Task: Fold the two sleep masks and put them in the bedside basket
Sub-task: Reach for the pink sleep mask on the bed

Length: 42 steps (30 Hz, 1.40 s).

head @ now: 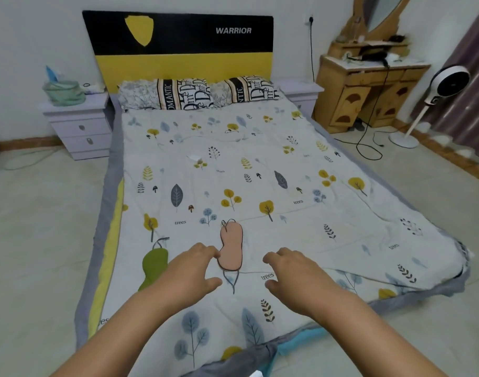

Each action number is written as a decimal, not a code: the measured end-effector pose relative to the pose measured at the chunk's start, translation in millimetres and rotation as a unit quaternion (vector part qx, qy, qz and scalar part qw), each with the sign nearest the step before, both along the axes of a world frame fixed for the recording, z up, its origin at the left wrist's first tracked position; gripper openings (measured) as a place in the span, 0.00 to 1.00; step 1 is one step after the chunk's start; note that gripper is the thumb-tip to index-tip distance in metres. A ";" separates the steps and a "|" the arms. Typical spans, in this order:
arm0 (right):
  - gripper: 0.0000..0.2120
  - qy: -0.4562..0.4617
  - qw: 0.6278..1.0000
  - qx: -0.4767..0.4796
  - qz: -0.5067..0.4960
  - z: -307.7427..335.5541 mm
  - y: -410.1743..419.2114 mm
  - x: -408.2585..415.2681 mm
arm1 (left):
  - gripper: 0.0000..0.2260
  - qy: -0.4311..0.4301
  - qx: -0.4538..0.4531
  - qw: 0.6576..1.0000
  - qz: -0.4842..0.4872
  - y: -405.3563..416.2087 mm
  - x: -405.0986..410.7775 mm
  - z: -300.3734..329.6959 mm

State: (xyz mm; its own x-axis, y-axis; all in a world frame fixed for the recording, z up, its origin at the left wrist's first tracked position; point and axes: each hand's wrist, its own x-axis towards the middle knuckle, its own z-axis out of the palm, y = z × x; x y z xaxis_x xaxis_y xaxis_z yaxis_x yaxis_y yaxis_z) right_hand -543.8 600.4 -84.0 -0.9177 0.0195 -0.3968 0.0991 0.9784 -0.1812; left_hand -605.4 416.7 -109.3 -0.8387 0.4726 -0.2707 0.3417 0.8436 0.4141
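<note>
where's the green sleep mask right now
The green sleep mask lies flat on the bedspread, just outside the left hand, left of the pink mask.

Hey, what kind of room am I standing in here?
A bedroom, most likely: a bed with pillows, a nightstand beside it, and a dressing table with a mirror.

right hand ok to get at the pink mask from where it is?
Probably yes. The right hand hovers open just right of the pink sleep mask, with only bare quilt between them. The left hand already sits at the mask's left edge, not across the path.
</note>
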 end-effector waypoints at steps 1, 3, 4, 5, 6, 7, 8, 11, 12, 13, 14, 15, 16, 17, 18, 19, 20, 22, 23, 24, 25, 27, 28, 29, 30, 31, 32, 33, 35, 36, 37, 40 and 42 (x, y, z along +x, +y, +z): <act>0.18 -0.004 1.000 0.000 0.001 -2.6 4.1 -7.9 | 0.22 -0.001 -0.003 1.000 0.000 3.3 -7.8 -2.9; 0.18 -0.010 1.000 -0.001 0.004 -7.6 13.3 -24.9 | 0.22 -0.003 -0.011 1.000 0.002 10.5 -22.2 -8.8; 0.18 -0.012 1.000 -0.003 0.006 -10.2 18.3 -34.0 | 0.22 -0.004 -0.015 1.000 0.004 14.4 -29.7 -12.2; 0.18 -0.014 1.000 -0.005 0.009 -13.1 23.7 -43.1 | 0.22 -0.005 -0.019 1.000 0.008 18.7 -37.1 -15.8; 0.18 -0.017 1.000 -0.006 0.014 -16.4 29.2 -52.1 | 0.22 -0.006 -0.025 1.000 0.014 23.1 -44.2 -19.2; 0.18 -0.022 1.000 -0.007 0.020 -20.3 35.1 -61.1 | 0.22 -0.008 -0.031 0.999 0.020 28.0 -51.2 -23.0; 0.18 -0.028 0.999 -0.007 0.028 -24.8 41.1 -70.0 | 0.21 -0.014 -0.033 0.999 0.028 33.3 -58.0 -27.6; 0.18 -0.048 0.998 -0.009 0.050 -41.5 60.9 -97.5 | 0.21 -0.048 -0.020 0.997 0.056 51.5 -77.7 -44.4; 0.17 -0.053 0.997 -0.008 0.056 -47.5 67.4 -106.3 | 0.21 -0.057 -0.018 0.996 0.066 57.7 -83.2 -49.9; 0.17 -0.059 0.996 -0.007 0.062 -54.3 74.1 -115.5 | 0.21 -0.064 -0.017 0.995 0.077 63.9 -89.0 -56.4; 0.17 -0.064 0.996 -0.006 0.068 -61.5 80.1 -124.3 | 0.20 -0.072 -0.016 0.993 0.087 69.9 -94.6 -63.3; 0.17 -0.070 0.995 -0.005 0.074 -68.9 85.6 -132.9 | 0.20 -0.079 -0.014 0.992 0.096 75.5 -99.9 -70.7; 0.17 -0.075 0.994 -0.004 0.079 -76.6 90.5 -140.9 | 0.20 -0.085 -0.012 0.991 0.104 80.4 -104.6 -78.5; 0.17 -0.079 0.993 -0.005 0.084 -84.6 94.5 -148.4 | 0.20 -0.091 -0.012 0.990 0.111 84.4 -108.8 -86.4; 0.17 -0.082 0.993 -0.005 0.088 -92.8 97.5 -155.5 | 0.20 -0.096 -0.013 0.988 0.118 87.7 -112.6 -94.7; 0.16 -0.085 0.992 -0.006 0.091 -101.2 99.8 -162.0 | 0.20 -0.102 -0.015 0.987 0.125 89.9 -116.0 -103.1; 0.16 -0.089 0.992 -0.008 0.093 -109.7 101.3 -168.1 | 0.20 -0.109 -0.016 0.985 0.132 91.6 -119.3 -111.2; 0.15 -0.097 0.990 -0.012 0.097 -127.3 102.9 -179.6 | 0.19 -0.123 -0.021 0.982 0.145 92.9 -125.4 -128.2; 0.15 -0.100 0.990 -0.015 0.099 -136.3 103.1 -185.4 | 0.19 -0.128 -0.024 0.980 0.150 93.1 -129.0 -137.3; 0.15 -0.103 0.989 -0.017 0.100 -145.4 103.0 -190.5 | 0.19 -0.132 -0.028 0.979 0.155 93.1 -132.2 -146.5; 0.15 -0.106 0.989 -0.020 0.100 -154.7 102.9 -196.0 | 0.18 -0.133 -0.030 0.978 0.159 92.9 -136.0 -156.1; 0.15 -0.106 0.989 -0.030 0.096 -173.9 102.0 -206.6 | 0.18 -0.135 -0.032 0.976 0.168 92.5 -144.5 -176.1; 0.15 -0.106 0.989 -0.035 0.094 -183.8 100.9 -211.9 | 0.18 -0.137 -0.034 0.974 0.175 92.7 -149.1 -186.3; 0.14 -0.105 0.989 -0.039 0.092 -194.2 99.4 -216.3 | 0.18 -0.140 -0.037 0.973 0.182 92.9 -152.9 -196.4; 0.14 -0.103 0.990 -0.042 0.089 -205.1 97.8 -220.5 | 0.17 -0.141 -0.040 0.971 0.190 93.7 -156.8 -207.0; 0.14 -0.099 0.990 -0.046 0.085 -216.3 96.3 -225.4 | 0.17 -0.139 -0.042 0.970 0.197 94.6 -161.0 -217.9; 0.14 -0.097 0.991 -0.050 0.081 -227.4 94.5 -229.4 | 0.16 -0.137 -0.044 0.969 0.203 95.8 -164.1 -228.8; 0.14 -0.095 0.991 -0.053 0.077 -238.1 92.8 -233.9 | 0.15 -0.134 -0.044 0.967 0.211 97.0 -167.2 -239.3; 0.14 -0.086 0.992 -0.060 0.070 -258.2 89.4 -243.3 | 0.15 -0.124 -0.036 0.966 0.226 100.0 -173.5 -258.7; 0.14 -0.080 0.993 -0.062 0.067 -267.8 87.5 -247.7 | 0.15 -0.119 -0.029 0.964 0.235 101.6 -176.3 -267.5; 0.15 -0.074 0.993 -0.064 0.066 -277.0 85.3 -252.1 | 0.15 -0.114 -0.021 0.963 0.244 103.3 -179.1 -275.3; 0.15 -0.058 0.994 -0.067 0.058 -303.8 78.8 -263.3 | 0.15 -0.099 0.001 0.957 0.274 109.1 -184.9 -296.1; 0.14 -0.042 0.995 -0.065 0.056 -319.7 74.5 -269.7 | 0.14 -0.090 0.012 0.951 0.297 112.6 -188.9 -308.9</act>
